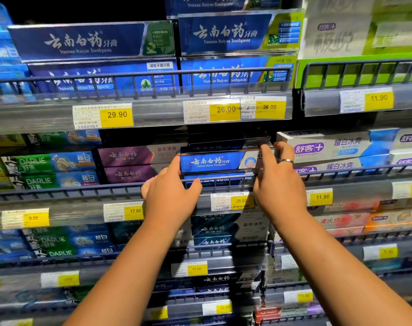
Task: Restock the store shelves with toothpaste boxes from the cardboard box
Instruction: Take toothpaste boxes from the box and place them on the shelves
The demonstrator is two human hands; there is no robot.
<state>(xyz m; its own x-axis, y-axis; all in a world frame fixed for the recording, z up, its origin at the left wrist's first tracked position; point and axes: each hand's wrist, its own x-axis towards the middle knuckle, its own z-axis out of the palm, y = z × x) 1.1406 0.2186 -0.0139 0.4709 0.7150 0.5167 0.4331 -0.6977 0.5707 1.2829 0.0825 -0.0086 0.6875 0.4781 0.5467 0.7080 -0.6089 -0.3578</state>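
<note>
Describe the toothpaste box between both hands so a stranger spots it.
On the second visible shelf, above the yellow 25.00 price tag, sits a blue rectangular cardboard toothpaste box, left hand and right hand gripping its ends. Purple boxes flank its left, white boxes its right.

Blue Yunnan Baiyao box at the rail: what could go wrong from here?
The left hand and right hand hold the blue Yunnan Baiyao box only by its ends; a slipped grip could drop it outside the wire rail. It sits on another blue box between purple boxes and white boxes, so it may jam or tilt.
</note>
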